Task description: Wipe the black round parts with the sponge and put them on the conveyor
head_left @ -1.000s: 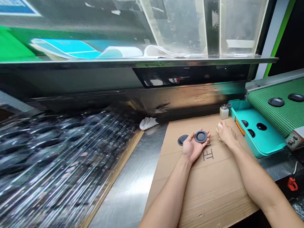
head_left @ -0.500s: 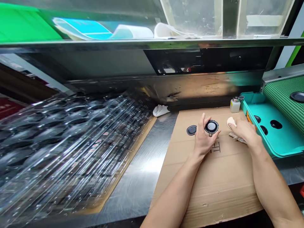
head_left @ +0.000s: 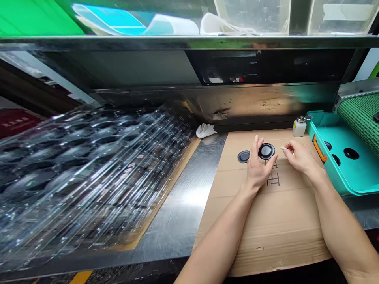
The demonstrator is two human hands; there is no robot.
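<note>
Steel bench [head_left: 177, 197], cardboard sheet [head_left: 284, 236] on it, black disc [head_left: 243, 157] and small bottle [head_left: 299, 128] on the cardboard, white cloth [head_left: 205, 131], clear plastic trays [head_left: 89, 169], teal tray [head_left: 340, 181] on the steel

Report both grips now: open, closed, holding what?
Left hand: closed, holding a black round disc at its edge.
Right hand: closed, pinching a small white wipe.

LIVE | L hand [head_left: 259, 167]: flat black disc [head_left: 243, 156] just left, steel counter [head_left: 180, 197] open to plastic-wrapped trays [head_left: 89, 165] | R hand [head_left: 300, 157]: teal tray [head_left: 349, 189] blocks right, bottle [head_left: 299, 128] ahead | cardboard sheet [head_left: 284, 236] open nearside
</note>
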